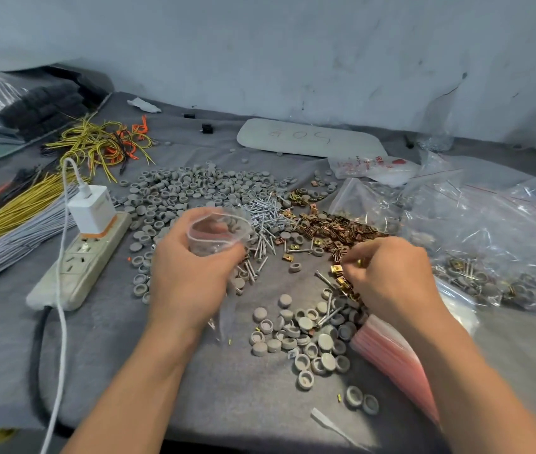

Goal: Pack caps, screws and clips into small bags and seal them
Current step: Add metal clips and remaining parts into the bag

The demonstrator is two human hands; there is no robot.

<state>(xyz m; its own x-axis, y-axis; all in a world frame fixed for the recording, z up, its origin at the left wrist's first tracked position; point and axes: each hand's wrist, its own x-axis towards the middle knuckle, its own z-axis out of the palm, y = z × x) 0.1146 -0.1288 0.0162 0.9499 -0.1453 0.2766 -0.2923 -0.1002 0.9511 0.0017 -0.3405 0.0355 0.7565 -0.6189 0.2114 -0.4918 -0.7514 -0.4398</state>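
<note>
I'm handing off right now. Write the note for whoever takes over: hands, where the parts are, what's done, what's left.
Left hand: holds a small clear bag with its mouth open; contents unclear.
Right hand: picking brass clips from the cloth.
Parts: grey caps near the hands, more further back; screws in the middle; clip pile to the right; empty pink-strip bags under the right forearm.
Done: filled bags lie on the right.
Left: fill and seal this bag, then go on through the loose piles.

Grey caps [175,188], silver screws [265,221], brass-gold clips [335,226] on dark grey bench [168,371]. Pink-edged bag stack [391,355]. White charger [91,209]; yellow wires [14,211].
</note>
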